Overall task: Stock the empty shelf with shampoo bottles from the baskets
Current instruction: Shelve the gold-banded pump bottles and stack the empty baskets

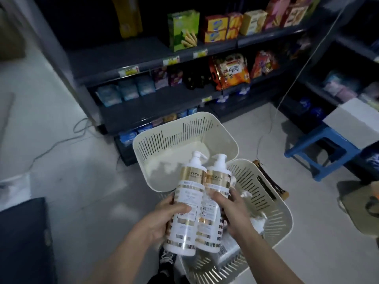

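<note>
Left hand point(164, 218) wrapped round the left bottle point(184, 210), thumb across its label! Right hand point(231, 212) clasped the right bottle point(214, 193) from the outer side. The two white-and-gold bottles were pressed together, pumps pointing away. Right beneath the grip lay the near basket point(272, 203). Just beyond, the far basket point(155, 140) showed its pale floor. Further ahead ran the dark shelf point(127, 52), with snack boxes point(217, 27) to the right.

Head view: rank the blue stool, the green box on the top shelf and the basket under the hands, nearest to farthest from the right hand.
1. Basket, directly beneath the right hand.
2. Blue stool, low and off to the right.
3. Green box, far ahead and up high.
</note>
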`<state>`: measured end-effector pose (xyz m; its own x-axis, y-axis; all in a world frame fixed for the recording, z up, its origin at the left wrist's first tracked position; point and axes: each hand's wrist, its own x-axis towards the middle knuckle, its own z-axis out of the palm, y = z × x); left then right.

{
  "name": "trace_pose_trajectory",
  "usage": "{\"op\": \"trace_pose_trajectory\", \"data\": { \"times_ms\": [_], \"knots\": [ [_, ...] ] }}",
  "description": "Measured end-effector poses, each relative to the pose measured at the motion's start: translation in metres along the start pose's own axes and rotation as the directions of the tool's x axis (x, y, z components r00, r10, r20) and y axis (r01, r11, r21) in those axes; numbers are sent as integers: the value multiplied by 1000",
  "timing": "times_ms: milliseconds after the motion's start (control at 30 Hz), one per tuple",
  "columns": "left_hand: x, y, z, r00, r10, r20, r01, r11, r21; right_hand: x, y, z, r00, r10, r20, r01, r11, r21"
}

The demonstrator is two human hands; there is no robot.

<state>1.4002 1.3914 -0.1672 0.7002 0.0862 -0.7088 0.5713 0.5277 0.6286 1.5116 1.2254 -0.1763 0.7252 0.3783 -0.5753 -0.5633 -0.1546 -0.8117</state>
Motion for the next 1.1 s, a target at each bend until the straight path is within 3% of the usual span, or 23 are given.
{"op": "trace_pose_trajectory", "data": {
  "times_ms": [167,333,567,800,1100],
  "knots": [
    [-62,-6,-12,978,157,-134,-180,967,-182,-22,-25,42,976,-93,198,104,994,-44],
    [-131,-17,-34,891,310,-331,-409,866,-289,-53,-43,101,892,-111,438,162,983,-81],
    [-243,-37,-74,650,450,-612,-655,741,-151,-104,-40,200,713,-86,695,240,962,-127],
    [-346,-62,-108,394,404,-826,-756,653,-41,-170,-26,297,497,-7,868,289,944,-158],
    [-470,-92,-175,98,416,-904,-799,575,178,-258,-7,433,287,-16,958,348,933,-88]
  ]
}}
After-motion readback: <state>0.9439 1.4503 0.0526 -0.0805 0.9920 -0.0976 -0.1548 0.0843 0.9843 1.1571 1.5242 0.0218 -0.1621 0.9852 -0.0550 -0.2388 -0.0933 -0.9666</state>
